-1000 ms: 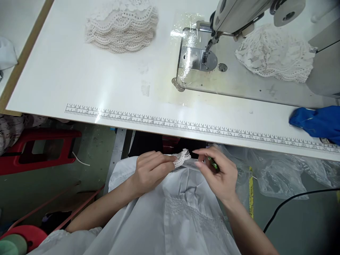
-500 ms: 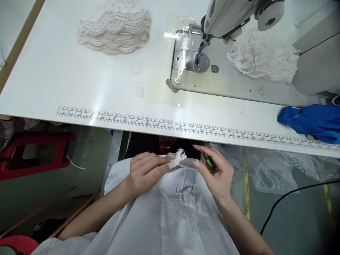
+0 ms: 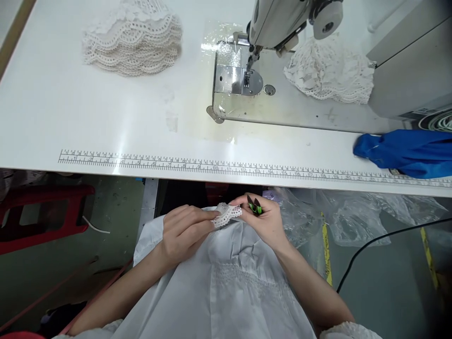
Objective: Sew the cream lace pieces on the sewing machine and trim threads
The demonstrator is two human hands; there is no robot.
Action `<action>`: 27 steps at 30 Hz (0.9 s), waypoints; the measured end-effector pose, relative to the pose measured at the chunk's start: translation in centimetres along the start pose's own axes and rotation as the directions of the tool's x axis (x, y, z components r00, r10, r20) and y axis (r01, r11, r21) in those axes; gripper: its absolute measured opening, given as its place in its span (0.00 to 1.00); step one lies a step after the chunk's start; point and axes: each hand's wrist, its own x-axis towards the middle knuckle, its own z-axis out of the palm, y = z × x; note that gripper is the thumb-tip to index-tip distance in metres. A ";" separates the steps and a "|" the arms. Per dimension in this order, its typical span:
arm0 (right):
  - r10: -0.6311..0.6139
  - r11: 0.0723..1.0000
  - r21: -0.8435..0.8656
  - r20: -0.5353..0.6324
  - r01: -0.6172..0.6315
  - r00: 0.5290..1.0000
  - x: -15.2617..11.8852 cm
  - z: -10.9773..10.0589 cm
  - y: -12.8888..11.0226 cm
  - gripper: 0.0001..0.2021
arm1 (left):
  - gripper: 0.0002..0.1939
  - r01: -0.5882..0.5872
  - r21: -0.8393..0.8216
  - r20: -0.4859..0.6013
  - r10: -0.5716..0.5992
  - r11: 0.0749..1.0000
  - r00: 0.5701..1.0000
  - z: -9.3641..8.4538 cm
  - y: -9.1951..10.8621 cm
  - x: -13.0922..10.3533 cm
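White sewing table (image 3: 106, 108) spans the far side of a green-floored workroom, a printed ruler scale (image 3: 197, 165) running along its near edge, as a person works just below that edge with two bare hands. The left hand (image 3: 189, 235), fingers nearly closed together, pinches the left part of a strip of scalloped white lace trim (image 3: 228, 215). The right hand (image 3: 266, 223) closes thumb and forefinger at the strip's right end, its other fingers curled around green-handled thread snips (image 3: 254, 205) whose dark blades stand slightly apart. The lace lies between the two hands, over the top of white fabric (image 3: 243, 263) that falls in folds toward the near side, crossed by a band of gathered stitching.

On the table, a sewing machine (image 3: 278, 23) stands at far right of centre, its presser foot above a shiny metal needle plate (image 3: 229, 80). Layered lace pieces (image 3: 134, 42) are stacked at far left; a looser lace pile (image 3: 332, 70) sits to the right of the needle area. Blue cloth (image 3: 406, 153) rests at the right, near the edge. Below are a red plastic stool (image 3: 70, 193) at left, and clear plastic bags (image 3: 367, 226), a black cable (image 3: 388, 234) and yellow floor tape (image 3: 326, 254) at right.
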 end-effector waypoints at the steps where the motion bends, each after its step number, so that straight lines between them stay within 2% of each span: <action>1: -0.035 0.999 -0.007 -0.021 0.035 0.999 0.0 0.0 0.0 0.04 | 0.06 -0.001 -0.005 -0.007 0.001 1.000 1.000 0.0 0.0 -0.1; 5: -0.202 0.979 -0.044 -0.075 0.200 0.976 -0.2 -0.1 -0.1 0.05 | 0.07 0.106 -0.041 0.021 -0.105 0.994 0.994 0.3 -0.1 0.0; 7: -0.289 0.956 -0.070 -0.061 0.285 0.955 -0.3 0.0 -0.4 0.08 | 0.06 0.177 -0.094 0.030 -0.175 0.980 0.984 0.7 -0.1 0.1; 9: -0.373 0.924 -0.100 -0.029 0.368 0.928 -0.4 0.0 -0.7 0.10 | 0.10 0.199 -0.126 0.026 -0.198 0.972 0.980 1.0 0.1 0.3; 13: -0.505 0.851 -0.153 0.025 0.503 0.863 -0.7 0.0 -1.1 0.11 | 0.12 0.124 -0.037 -0.022 -0.125 0.992 0.992 1.4 0.4 0.7; 18: -0.581 0.784 -0.234 0.049 0.575 0.813 -1.2 -0.2 -1.4 0.14 | 0.08 0.044 0.103 -0.098 -0.034 0.994 0.995 1.1 0.7 0.8; 27: -0.649 0.698 -0.317 0.101 0.642 0.754 -1.4 -0.5 -1.8 0.19 | 0.07 0.078 0.098 -0.067 -0.071 0.992 0.995 0.5 0.7 1.0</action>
